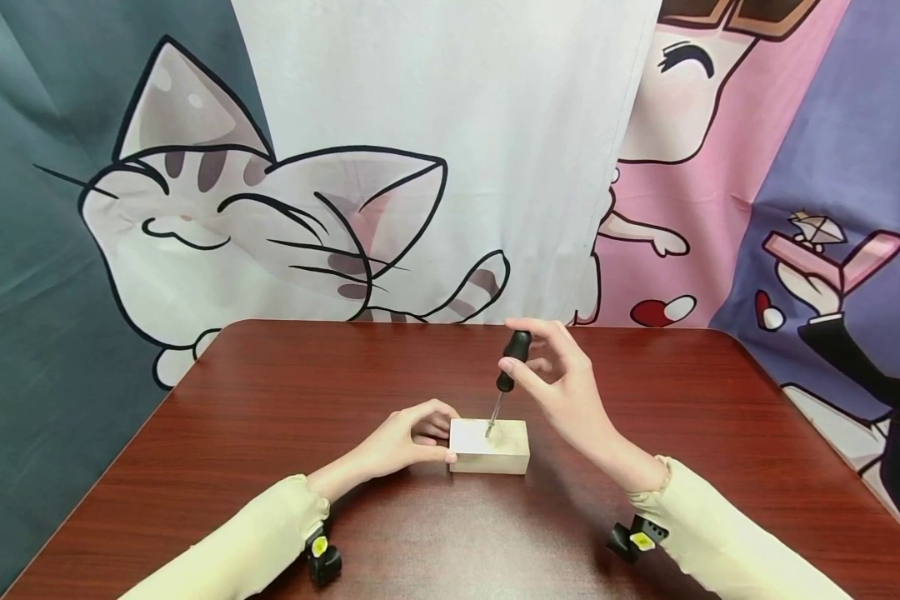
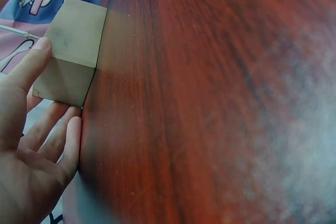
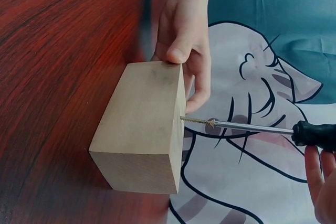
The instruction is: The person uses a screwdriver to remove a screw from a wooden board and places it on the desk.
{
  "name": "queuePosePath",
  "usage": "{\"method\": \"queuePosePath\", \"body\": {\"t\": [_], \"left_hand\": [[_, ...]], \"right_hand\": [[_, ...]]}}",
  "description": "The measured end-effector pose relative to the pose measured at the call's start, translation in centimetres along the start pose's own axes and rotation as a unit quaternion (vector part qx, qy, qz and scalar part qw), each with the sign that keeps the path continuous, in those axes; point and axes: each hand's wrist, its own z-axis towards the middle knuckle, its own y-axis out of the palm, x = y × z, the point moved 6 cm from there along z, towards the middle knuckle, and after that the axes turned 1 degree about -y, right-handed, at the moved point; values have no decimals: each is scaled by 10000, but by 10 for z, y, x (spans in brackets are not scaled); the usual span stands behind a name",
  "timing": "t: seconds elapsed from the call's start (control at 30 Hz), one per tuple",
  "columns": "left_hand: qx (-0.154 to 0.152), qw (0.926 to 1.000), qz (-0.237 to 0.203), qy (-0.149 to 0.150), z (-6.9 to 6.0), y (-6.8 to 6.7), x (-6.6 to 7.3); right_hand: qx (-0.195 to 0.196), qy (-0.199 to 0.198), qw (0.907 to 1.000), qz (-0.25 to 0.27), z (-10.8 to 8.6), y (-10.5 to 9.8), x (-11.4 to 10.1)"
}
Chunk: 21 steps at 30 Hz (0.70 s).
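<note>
A pale wooden block [image 1: 489, 463] lies on the table. My left hand [image 1: 399, 442] holds its left end, thumb at the near edge and a finger round the far side; the other fingers hang loose below in the left wrist view. A brass-coloured screw [image 3: 195, 120] stands partly sunk in the block's top face. My right hand [image 1: 570, 396] pinches the black handle of a screwdriver [image 1: 517, 345] between thumb and fingers. The screwdriver is slightly tilted, and its steel shaft [image 3: 252, 127] meets the screw head in the right wrist view.
The reddish-brown wooden table [image 1: 285, 383] extends around the block on all sides. Behind its far edge hangs a cloth backdrop [image 1: 450, 100] printed with a cartoon cat and figures. Black wrist cameras [image 1: 325, 565] sit on both sleeves.
</note>
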Motion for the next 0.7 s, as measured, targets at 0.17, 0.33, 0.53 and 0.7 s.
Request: {"method": "queuePosePath", "body": {"t": [0.17, 0.33, 0.53, 0.7], "left_hand": [[-5, 10000, -31, 8, 0, 0, 1], [6, 10000, 5, 9, 0, 0, 1], [45, 10000, 63, 29, 0, -1, 0], [49, 9999, 104, 27, 0, -1, -1]], "right_hand": [[-88, 75, 9999, 101, 1, -1, 0], [-182, 91, 9992, 348, 2, 0, 1], [-52, 192, 9996, 187, 2, 0, 3], [33, 279, 9996, 100, 0, -2, 5]]}}
